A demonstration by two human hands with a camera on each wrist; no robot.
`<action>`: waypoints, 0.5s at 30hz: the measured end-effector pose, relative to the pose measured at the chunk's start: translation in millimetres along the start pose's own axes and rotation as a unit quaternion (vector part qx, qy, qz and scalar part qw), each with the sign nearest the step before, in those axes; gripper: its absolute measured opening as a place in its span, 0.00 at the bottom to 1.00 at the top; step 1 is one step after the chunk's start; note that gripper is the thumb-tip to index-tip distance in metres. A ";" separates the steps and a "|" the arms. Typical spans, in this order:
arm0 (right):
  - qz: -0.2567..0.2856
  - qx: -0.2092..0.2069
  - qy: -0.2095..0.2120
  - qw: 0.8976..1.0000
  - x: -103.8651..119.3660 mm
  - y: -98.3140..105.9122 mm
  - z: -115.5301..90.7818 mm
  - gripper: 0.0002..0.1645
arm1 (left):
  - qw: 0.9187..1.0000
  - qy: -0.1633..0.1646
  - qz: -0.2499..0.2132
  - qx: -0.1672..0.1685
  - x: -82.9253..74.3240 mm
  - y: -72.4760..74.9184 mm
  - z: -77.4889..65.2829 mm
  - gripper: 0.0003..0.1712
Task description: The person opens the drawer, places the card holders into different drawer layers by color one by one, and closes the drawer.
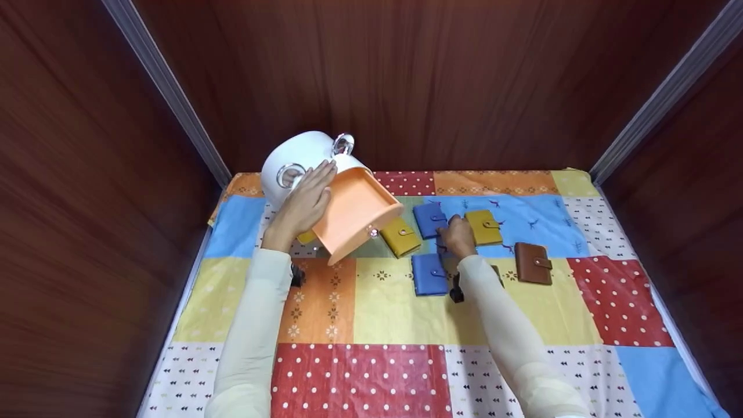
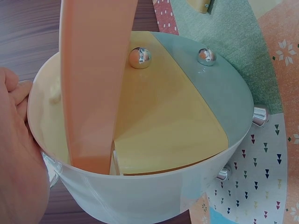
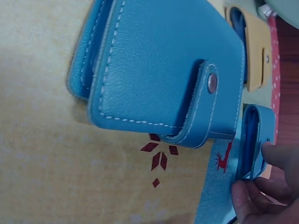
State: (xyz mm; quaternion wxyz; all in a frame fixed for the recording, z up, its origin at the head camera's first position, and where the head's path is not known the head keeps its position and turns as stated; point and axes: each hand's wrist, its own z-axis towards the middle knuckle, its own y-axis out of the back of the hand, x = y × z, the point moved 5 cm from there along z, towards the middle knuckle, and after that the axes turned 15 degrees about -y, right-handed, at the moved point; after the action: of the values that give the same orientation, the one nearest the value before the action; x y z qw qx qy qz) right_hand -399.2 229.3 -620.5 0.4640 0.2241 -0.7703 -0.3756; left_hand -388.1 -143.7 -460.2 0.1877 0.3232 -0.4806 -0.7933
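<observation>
A white round box (image 1: pixel 302 150) has a peach drawer (image 1: pixel 355 212) pulled out of it. My left hand (image 1: pixel 305 203) rests against the box beside the drawer, fingers extended. The left wrist view shows a yellow drawer front (image 2: pixel 168 116) and a green one (image 2: pixel 205 86), both with silver knobs. Farther right, my right hand (image 1: pixel 458 237) pinches the lower edge of a blue wallet (image 1: pixel 428 217) between thumb and fingers. That wallet (image 3: pixel 256 135) has a snap strap. Another blue wallet (image 1: pixel 429 277) lies nearer me and looms large in the right wrist view.
One yellow wallet (image 1: pixel 401 238) lies beside the drawer, another yellow wallet (image 1: pixel 484 227) right of my right hand. A brown wallet (image 1: pixel 531 261) is farther right. A patchwork cloth (image 1: pixel 400 313) covers the table. Wood-look panels (image 1: pixel 395 87) stand behind and at both sides.
</observation>
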 end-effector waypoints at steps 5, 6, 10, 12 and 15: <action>0.000 0.002 -0.010 1.000 -3.0 -1.1 0.5 0.18 | 1.000 0.001 0.001 0.003 -0.5 0.3 0.0 0.33; 0.000 0.001 -0.010 1.000 -3.6 -1.4 0.3 0.18 | 1.000 0.001 0.000 0.003 -0.8 0.5 -0.3 0.33; -0.001 0.003 -0.011 1.000 -5.4 -2.4 0.7 0.17 | 1.000 0.002 0.001 0.003 -0.6 0.5 -1.1 0.33; -0.001 0.001 -0.010 1.000 -5.5 -2.6 1.6 0.15 | 1.000 0.003 0.001 0.003 -0.2 0.5 -1.4 0.33; 0.005 -0.001 -0.007 1.000 -5.9 -3.0 4.1 0.13 | 1.000 0.004 0.001 0.005 0.6 0.1 -1.2 0.33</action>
State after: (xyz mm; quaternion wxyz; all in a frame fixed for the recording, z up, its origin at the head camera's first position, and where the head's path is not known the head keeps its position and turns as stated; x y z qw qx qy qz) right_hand -400.0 233.1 -627.3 0.4605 0.2171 -0.7745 -0.3755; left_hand -387.6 -144.9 -460.7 0.1893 0.3265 -0.4840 -0.7895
